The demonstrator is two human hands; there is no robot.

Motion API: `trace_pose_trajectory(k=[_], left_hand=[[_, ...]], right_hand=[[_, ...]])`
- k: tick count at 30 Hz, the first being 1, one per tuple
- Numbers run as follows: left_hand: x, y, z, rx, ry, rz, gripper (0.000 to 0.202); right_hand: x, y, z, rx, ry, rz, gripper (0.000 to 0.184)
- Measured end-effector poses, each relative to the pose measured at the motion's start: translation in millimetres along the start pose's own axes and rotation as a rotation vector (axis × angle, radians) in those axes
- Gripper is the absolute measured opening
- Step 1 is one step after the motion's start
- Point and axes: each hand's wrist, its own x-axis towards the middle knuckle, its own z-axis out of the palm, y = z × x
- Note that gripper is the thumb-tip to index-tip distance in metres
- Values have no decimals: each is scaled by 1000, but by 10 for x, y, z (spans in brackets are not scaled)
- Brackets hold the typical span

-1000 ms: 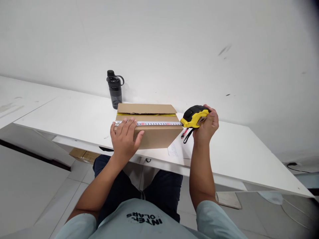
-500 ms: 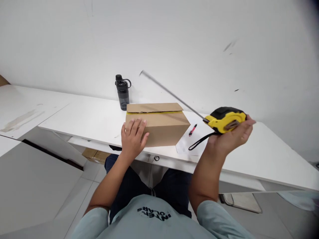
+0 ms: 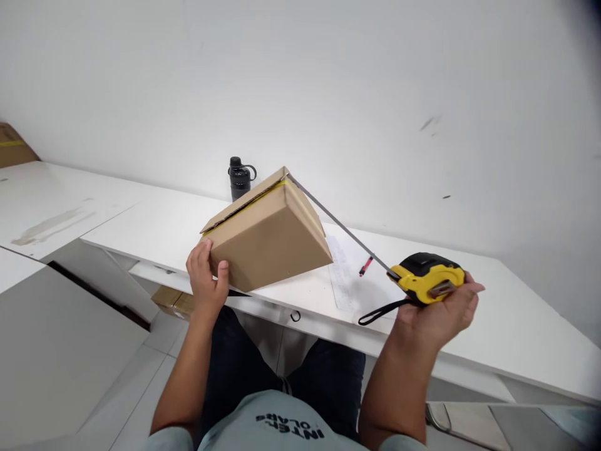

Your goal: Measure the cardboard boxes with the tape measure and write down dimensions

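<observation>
A brown cardboard box (image 3: 267, 241) with a strip of yellow tape along its flap seam is tilted above the white desk, its right end raised. My left hand (image 3: 206, 279) grips the box's lower left end, thumb on the near face and fingers at the top edge. In my right hand (image 3: 444, 319) is a yellow and black tape measure (image 3: 429, 279), with a black wrist strap hanging from it. Its extended metal blade (image 3: 338, 220) slants up to the left, and the tip appears to meet the box's upper right corner.
Paper (image 3: 345, 275) and a red and black pen (image 3: 365, 266) lie on the white desk (image 3: 469, 300), right of the box. Behind the box stands a dark water bottle (image 3: 240, 178), close to the wall. Another carton (image 3: 16, 147) is at the far left.
The box has gone from lying flat to tilted, right end up. My left hand has shifted from its top to its left end. The blade tip, formerly in the air, is now at the box's corner.
</observation>
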Motion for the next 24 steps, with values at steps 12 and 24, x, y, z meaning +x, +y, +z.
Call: trace_pose_trajectory(k=[12, 24], left_hand=[[-789, -377, 121, -92, 51, -566, 69], [342, -276, -359, -327, 111, -338, 70]], right_hand=[[-335, -84, 323, -100, -116, -35, 37], [-688, -573, 1370, 42, -275, -237, 22]])
